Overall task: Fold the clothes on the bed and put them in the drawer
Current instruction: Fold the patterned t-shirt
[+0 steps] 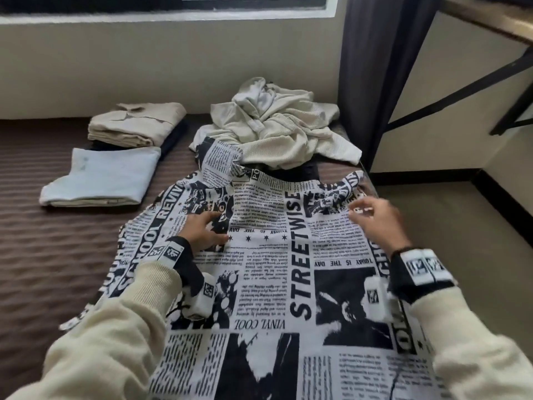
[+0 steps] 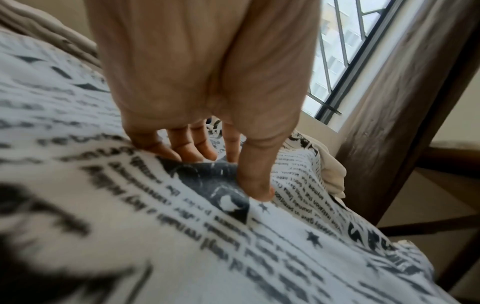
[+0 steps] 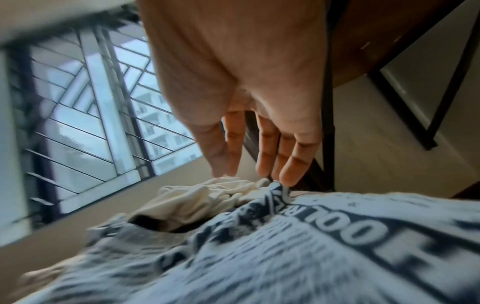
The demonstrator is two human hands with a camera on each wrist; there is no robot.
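We are midway through the folding, as far as the bed (image 1: 43, 255) shows. At the upper left of the head view two finished pieces lie near each other — a folded beige shirt (image 1: 138, 122) on a dark garment, and in front of it a folded pale blue shirt (image 1: 106, 176). In the upper middle a cream garment (image 1: 277, 125) is still a crumpled heap against the wall, so that one remains to be done. The newspaper-print shirt (image 1: 271, 255) fills the centre and lower frame, spread flat but not yet folded; its far edge is bunched and touches the cream heap. Our left hand (image 1: 202, 229) presses on it with fingers extended, flat on the cloth, grasping nothing. Our right hand (image 1: 375, 217) hovers at the right of the frame, fingers straight and loose; the right wrist view puts the fingertips (image 3: 291, 176) just at a raised corner of the print, without a clear pinch. No drawer appears in any view — we judge the stowing is all still ahead.
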